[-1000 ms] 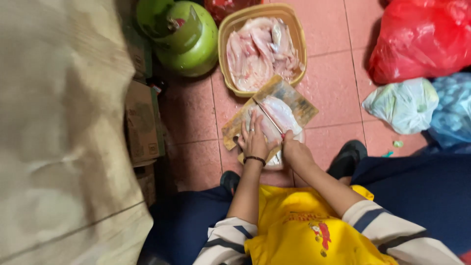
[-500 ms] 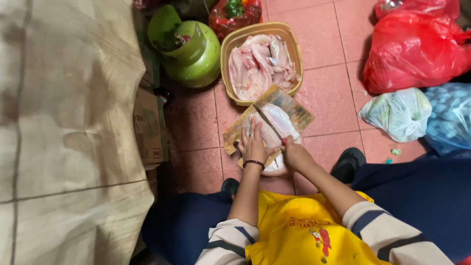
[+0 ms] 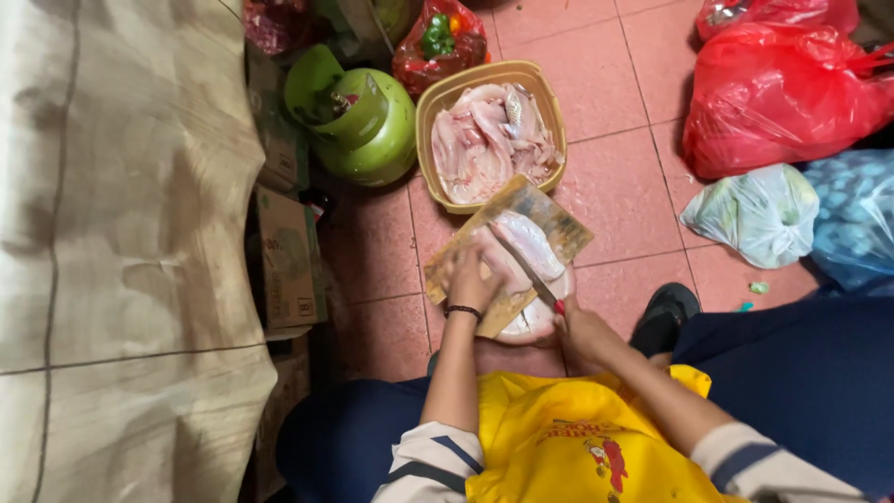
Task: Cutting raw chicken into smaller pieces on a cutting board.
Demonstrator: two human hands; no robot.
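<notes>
A wooden cutting board (image 3: 564,228) lies on the pink tiled floor with pale raw fish pieces (image 3: 528,242) on it. My left hand (image 3: 470,278) presses down on the fish at the board's near left side. My right hand (image 3: 575,326) grips a knife (image 3: 521,265) whose blade lies across the fish. A pale bowl (image 3: 540,321) sits partly under the board's near edge. Beyond the board stands a tan round basket (image 3: 440,102) full of raw fish pieces (image 3: 489,140).
A green gas cylinder (image 3: 358,116) stands left of the basket, cardboard boxes (image 3: 289,251) beside it. Red plastic bags (image 3: 782,93), a whitish bag (image 3: 759,214) and a blue bag (image 3: 857,224) lie at right. A bag of vegetables (image 3: 440,42) sits behind. A beige cloth (image 3: 121,251) covers the left.
The view has shifted so the basket and board sit lower in frame. My hands stay on the fish and the knife, with the blade still across the board.
</notes>
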